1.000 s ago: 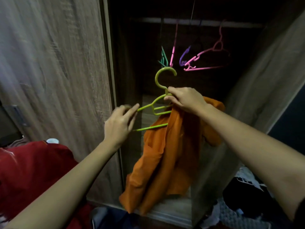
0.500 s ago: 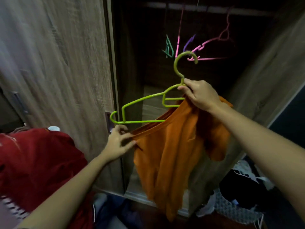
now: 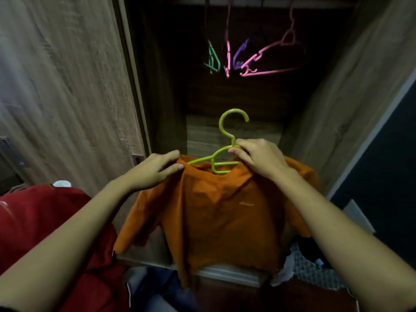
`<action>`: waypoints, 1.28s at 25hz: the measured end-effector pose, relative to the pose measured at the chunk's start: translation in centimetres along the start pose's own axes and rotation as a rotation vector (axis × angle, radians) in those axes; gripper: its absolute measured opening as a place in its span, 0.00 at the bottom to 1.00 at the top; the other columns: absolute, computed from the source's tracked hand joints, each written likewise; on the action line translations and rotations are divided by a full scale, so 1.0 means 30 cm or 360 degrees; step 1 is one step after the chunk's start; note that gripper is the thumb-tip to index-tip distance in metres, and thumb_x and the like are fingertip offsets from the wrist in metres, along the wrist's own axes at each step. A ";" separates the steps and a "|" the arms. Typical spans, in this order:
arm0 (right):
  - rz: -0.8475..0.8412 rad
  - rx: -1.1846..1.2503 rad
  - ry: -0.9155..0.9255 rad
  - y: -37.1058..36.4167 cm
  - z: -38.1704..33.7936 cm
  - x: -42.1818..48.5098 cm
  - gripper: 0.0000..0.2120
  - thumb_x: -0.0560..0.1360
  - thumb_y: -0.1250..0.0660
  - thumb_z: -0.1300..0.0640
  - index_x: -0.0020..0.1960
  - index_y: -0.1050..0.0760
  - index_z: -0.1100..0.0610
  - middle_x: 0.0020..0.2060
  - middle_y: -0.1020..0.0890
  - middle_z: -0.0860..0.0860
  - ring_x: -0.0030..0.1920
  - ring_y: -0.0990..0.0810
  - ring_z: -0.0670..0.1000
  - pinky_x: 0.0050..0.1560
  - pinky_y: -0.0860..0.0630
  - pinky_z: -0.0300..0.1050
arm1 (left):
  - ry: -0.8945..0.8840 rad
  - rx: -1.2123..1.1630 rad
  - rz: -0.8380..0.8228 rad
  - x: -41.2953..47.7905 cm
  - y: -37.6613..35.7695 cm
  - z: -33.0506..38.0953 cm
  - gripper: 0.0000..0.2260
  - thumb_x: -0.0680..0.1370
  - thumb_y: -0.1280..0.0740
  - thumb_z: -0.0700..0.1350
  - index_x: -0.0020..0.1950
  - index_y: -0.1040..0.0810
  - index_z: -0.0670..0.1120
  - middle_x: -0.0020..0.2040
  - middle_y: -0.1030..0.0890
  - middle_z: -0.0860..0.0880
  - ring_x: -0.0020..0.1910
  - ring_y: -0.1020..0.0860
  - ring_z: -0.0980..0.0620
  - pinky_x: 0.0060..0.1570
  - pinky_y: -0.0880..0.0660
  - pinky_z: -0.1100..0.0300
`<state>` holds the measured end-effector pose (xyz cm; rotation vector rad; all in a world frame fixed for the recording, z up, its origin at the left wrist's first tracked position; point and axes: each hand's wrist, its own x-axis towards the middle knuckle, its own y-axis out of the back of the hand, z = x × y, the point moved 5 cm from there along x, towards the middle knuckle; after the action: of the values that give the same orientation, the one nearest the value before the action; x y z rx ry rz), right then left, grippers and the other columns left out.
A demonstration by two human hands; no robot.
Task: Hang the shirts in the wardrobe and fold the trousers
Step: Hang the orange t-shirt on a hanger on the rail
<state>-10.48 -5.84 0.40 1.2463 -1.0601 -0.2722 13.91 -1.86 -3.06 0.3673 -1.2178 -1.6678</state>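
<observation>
Half a second ago the left arm of the green hanger (image 3: 200, 160) stuck out bare. Now the orange shirt (image 3: 225, 210) covers both arms and hangs square in front of the open wardrobe (image 3: 225, 136). The right hand (image 3: 258, 161) has its grip clamped on the hanger's neck. The left hand (image 3: 153, 172) pinches the shirt's shoulder. The shirt looks ready to be lifted up to the rail (image 3: 270, 1), next to the empty hangers (image 3: 270, 72).

orange shirt (image 3: 225, 210), lime-green hanger (image 3: 221, 152), red garment (image 3: 40, 221)
</observation>
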 end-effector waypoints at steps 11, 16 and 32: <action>0.0069 0.0237 -0.0411 0.000 0.119 -0.087 0.28 0.74 0.59 0.33 0.61 0.31 0.46 0.50 0.21 0.48 0.51 0.22 0.51 0.44 0.34 0.44 | 0.0139 -0.0240 0.0619 -0.055 0.097 -0.030 0.16 0.71 0.29 0.55 0.55 0.30 0.62 0.46 0.24 0.57 0.45 0.24 0.66 0.43 0.30 0.75; 0.0154 0.0405 -0.0541 -0.092 0.204 -0.158 0.32 0.73 0.61 0.29 0.47 0.29 0.51 0.41 0.23 0.48 0.44 0.22 0.53 0.42 0.28 0.46 | 0.0168 -0.0152 0.0637 -0.071 0.112 -0.054 0.18 0.71 0.30 0.58 0.58 0.31 0.64 0.50 0.25 0.63 0.50 0.25 0.70 0.47 0.28 0.75; 0.0158 0.0372 -0.0267 -0.005 0.114 -0.026 0.10 0.79 0.43 0.47 0.47 0.28 0.52 0.42 0.27 0.45 0.43 0.28 0.46 0.44 0.35 0.42 | 0.0378 -0.0082 0.0684 -0.174 0.079 -0.146 0.18 0.80 0.39 0.44 0.37 0.29 0.65 0.33 0.26 0.64 0.30 0.29 0.65 0.31 0.35 0.73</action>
<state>-13.46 -7.52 -0.31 1.3919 -1.3236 -0.1826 20.67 0.15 -4.55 0.2424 -0.9919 -1.2446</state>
